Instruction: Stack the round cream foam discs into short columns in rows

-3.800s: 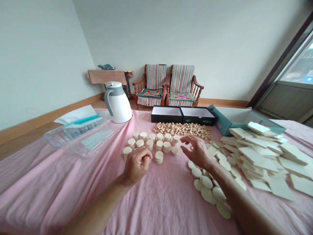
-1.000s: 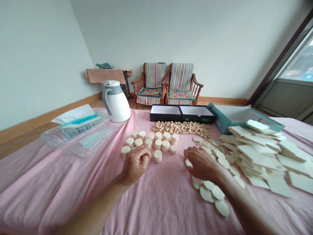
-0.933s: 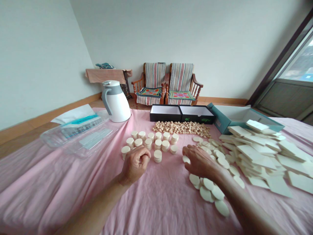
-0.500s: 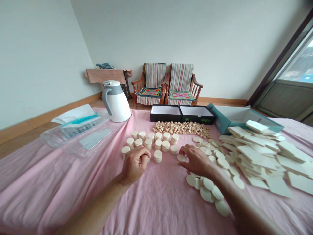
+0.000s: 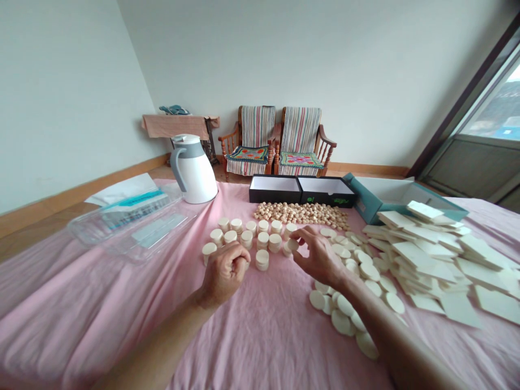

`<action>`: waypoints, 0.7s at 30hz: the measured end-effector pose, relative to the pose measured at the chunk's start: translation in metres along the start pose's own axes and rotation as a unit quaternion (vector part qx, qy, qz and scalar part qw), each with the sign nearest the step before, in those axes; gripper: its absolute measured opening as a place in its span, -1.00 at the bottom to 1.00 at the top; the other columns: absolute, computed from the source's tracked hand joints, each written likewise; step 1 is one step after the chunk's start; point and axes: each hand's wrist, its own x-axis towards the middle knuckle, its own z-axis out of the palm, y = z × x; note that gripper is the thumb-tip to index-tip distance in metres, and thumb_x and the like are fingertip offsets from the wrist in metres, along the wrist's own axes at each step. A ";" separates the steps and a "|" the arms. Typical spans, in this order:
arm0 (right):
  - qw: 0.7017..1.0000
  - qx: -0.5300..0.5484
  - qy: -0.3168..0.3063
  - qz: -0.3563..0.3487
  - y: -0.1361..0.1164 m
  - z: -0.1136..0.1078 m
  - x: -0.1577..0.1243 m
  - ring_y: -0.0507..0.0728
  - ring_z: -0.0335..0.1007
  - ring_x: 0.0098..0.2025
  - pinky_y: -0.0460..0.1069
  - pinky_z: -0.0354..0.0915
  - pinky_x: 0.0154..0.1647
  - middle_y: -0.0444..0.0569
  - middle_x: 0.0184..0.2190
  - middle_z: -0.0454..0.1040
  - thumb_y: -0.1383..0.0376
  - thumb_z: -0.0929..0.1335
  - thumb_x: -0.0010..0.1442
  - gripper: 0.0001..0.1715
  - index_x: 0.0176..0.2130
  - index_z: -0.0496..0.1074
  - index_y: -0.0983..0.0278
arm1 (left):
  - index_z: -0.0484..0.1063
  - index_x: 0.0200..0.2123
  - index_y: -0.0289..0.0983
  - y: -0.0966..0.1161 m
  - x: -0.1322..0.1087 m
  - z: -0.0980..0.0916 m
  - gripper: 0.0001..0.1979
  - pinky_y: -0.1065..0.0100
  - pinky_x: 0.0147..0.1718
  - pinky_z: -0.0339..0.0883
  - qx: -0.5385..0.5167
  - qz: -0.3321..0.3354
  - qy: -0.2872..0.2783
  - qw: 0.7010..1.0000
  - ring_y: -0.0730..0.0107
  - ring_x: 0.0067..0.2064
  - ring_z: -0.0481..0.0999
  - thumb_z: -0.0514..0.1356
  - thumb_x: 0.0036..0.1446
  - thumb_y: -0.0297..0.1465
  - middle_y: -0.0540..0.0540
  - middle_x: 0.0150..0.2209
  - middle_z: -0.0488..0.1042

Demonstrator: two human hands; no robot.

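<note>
My right hand point(image 5: 319, 254) pinches a pale round disc point(image 5: 293, 245) between thumb and fingers, over a short stack point(image 5: 286, 251) at the right end of the stacked rows. My left hand point(image 5: 228, 270) is curled closed beside the stacks; whatever its fingers may hold is hidden. Several neat stacks of the same discs point(image 5: 262, 240) stand in rows in front of both hands, and one stack point(image 5: 262, 260) is just right of my left hand. Loose discs point(image 5: 369, 271) lie spread to the right of my right hand, with more point(image 5: 341, 322) beneath my right forearm.
Small wooden beads point(image 5: 300, 214) lie in a band before two black open boxes point(image 5: 275, 195). A heap of white square tiles point(image 5: 422, 254) fills the right, near a teal box point(image 5: 369, 208). A white jug point(image 5: 197, 173) and clear plastic packaging point(image 5: 134, 222) stand left on the pink cloth point(image 5: 260, 336).
My right hand has picked up the loose disc from the cloth and moved it left and away from me, onto or just above the short stack. My left hand has stayed in place.
</note>
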 end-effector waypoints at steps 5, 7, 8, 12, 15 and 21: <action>1.000 0.013 0.016 0.005 0.001 0.001 0.001 0.03 0.32 -0.34 -0.08 0.23 -0.31 -0.05 -0.29 0.38 0.38 0.28 0.05 -0.73 -0.18 0.38 0.25 | 0.31 -0.56 -0.28 -0.002 -0.001 0.000 -0.77 0.44 -0.48 0.18 0.002 0.004 0.004 1.000 0.49 -0.52 0.31 -0.02 0.02 -0.63 0.02 -0.58 0.34; 0.998 -0.002 0.045 0.035 0.010 -0.003 0.001 0.02 0.31 -0.38 -0.09 0.22 -0.34 -0.05 -0.32 0.39 0.35 0.26 0.09 -0.78 -0.21 0.39 0.26 | 0.31 -0.56 -0.28 -0.002 -0.001 0.001 -0.77 0.43 -0.47 0.18 0.002 0.009 0.002 1.000 0.49 -0.51 0.31 -0.02 0.03 -0.63 0.02 -0.58 0.34; 0.997 -0.016 0.062 0.052 0.016 -0.006 0.001 0.02 0.32 -0.38 -0.09 0.22 -0.34 -0.05 -0.33 0.40 0.35 0.25 0.11 -0.80 -0.23 0.40 0.27 | 0.31 -0.55 -0.28 -0.002 -0.002 0.001 -0.77 0.43 -0.47 0.18 0.005 0.014 0.001 1.000 0.49 -0.51 0.31 -0.02 0.03 -0.63 0.01 -0.58 0.34; 0.986 -0.115 0.065 0.103 0.045 -0.011 -0.002 0.07 0.34 -0.31 -0.06 0.21 -0.27 0.02 -0.30 0.41 0.34 0.22 0.14 -0.78 -0.25 0.41 0.31 | 0.32 -0.54 -0.28 0.002 -0.004 0.001 -0.77 0.41 -0.43 0.19 0.025 0.065 -0.005 0.998 0.46 -0.47 0.32 -0.01 0.02 -0.64 0.00 -0.56 0.34; 0.977 -0.184 0.014 0.110 0.058 -0.011 -0.005 0.13 0.34 -0.21 -0.04 0.18 -0.21 0.07 -0.25 0.43 0.33 0.22 0.15 -0.75 -0.22 0.43 0.32 | 0.33 -0.55 -0.27 0.008 -0.006 0.000 -0.78 0.40 -0.41 0.20 0.043 0.122 -0.011 0.992 0.45 -0.46 0.32 0.01 0.02 -0.64 0.00 -0.56 0.33; 0.965 -0.227 -0.036 0.126 0.050 -0.016 -0.007 0.12 0.34 -0.22 -0.06 0.15 -0.25 0.08 -0.23 0.44 0.34 0.23 0.14 -0.72 -0.19 0.45 0.32 | 0.34 -0.55 -0.27 0.011 -0.005 0.001 -0.79 0.39 -0.41 0.23 0.078 0.166 0.003 0.983 0.45 -0.47 0.36 0.04 0.02 -0.62 0.00 -0.55 0.38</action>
